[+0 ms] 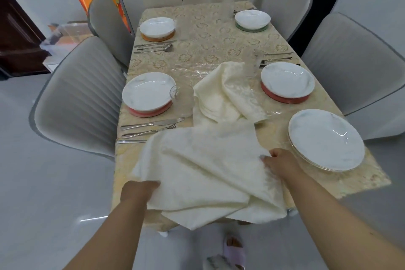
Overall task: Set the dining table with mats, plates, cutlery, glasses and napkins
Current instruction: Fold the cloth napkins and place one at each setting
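So you've got a big cream napkin (197,171) spread over the near end of the tabletop (208,35), with its near edge hanging off toward you. Your left hand (138,190) grips its left edge at about 7 o'clock, fingers curled under the cloth with the thumb on top. Your right hand (278,162) pinches the right side at about 4 o'clock, fingers bunched into the fabric.

A second cream napkin (228,94) lies crumpled in the middle of the tabletop, just past yours and touching it. At 3 o'clock a stack of white plates (326,140) sits straight on the tablecloth, just beside your right hand.

Four places are laid: white plates on a pink mat (151,110) at 9 o'clock, another pink mat (285,97) at 2, an orange mat (156,37) at 11, and a green mat (252,27) at 1. Cutlery (151,127) lies beside the 9 o'clock plate, and a clear glass (183,98) stands between that plate and the crumpled napkin.
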`<state>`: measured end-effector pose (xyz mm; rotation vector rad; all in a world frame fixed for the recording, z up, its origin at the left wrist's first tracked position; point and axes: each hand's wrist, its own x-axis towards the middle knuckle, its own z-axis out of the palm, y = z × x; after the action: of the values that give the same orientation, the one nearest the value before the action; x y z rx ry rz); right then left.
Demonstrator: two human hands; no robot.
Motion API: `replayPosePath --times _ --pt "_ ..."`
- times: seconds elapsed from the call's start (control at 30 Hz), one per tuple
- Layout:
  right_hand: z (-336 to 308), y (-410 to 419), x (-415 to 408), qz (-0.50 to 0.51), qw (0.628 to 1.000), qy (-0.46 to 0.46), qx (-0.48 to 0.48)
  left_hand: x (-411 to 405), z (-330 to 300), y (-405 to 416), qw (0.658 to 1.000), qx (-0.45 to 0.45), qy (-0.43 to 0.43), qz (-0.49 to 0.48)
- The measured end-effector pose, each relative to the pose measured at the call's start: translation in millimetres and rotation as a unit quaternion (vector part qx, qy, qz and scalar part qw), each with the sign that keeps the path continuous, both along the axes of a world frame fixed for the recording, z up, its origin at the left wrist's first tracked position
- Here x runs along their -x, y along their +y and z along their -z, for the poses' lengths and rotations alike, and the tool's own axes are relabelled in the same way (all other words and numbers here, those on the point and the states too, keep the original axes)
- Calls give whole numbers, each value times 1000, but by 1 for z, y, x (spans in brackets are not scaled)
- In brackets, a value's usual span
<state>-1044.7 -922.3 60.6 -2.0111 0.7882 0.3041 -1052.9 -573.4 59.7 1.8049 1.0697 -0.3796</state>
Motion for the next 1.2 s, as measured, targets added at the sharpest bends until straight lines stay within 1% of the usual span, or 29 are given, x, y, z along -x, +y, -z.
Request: replayPosePath --times 0.07,0.13,0.17,0.23,0.27,0.3,0.37,0.43,0.47,0.57,0.6,0.67,0.77,0.87,0.97,1.1,1.13,1.2 --pt "-1 4 -8 19 999 -37 20 -7 -7 -3 998 21 -43 46" --pt "-4 8 -15 29 997 -71 17 -12 -17 -3 990 36 -67 122" --pt "-7 10 -18 34 996 -86 5 -13 -23 -2 983 50 -61 165" --pt "-13 15 -21 46 993 -107 -16 -13 -32 3 966 75 -8 248" --pt "-16 17 -22 47 992 -119 -20 -14 -34 7 958 82 16 274" --pt "-20 18 -23 48 990 -132 -18 -15 -35 12 954 93 21 284" --pt "-28 21 -24 54 984 -170 -18 -19 -38 19 957 104 -14 270" --pt "-36 23 -23 52 974 -215 -44 -26 -41 25 962 97 -77 245" --pt "-41 26 -23 42 971 -228 -57 -28 -44 27 961 112 -104 232" --pt "-51 30 -23 2 974 -221 -55 -24 -52 24 949 180 -160 205" --pt "-55 32 -22 -2 975 -215 -51 -20 -55 22 946 191 -172 197" --pt "-62 31 -21 7 974 -218 -57 -16 -61 23 946 180 -203 179" --pt "-78 23 -17 47 969 -234 -71 -18 -72 35 942 128 -258 173" --pt "-102 10 -17 89 954 -276 -72 -27 -97 49 930 105 -308 170" --pt "-135 1 -21 144 932 -325 -68 -44 -138 58 908 83 -375 166" --pt "-185 -1 -20 184 909 -363 -88 -57 -192 57 864 63 -470 170" --pt "-192 -2 -18 192 904 -372 -92 -57 -200 55 858 63 -479 175" --pt "-192 -4 -14 209 897 -374 -111 -53 -205 51 861 71 -464 198"
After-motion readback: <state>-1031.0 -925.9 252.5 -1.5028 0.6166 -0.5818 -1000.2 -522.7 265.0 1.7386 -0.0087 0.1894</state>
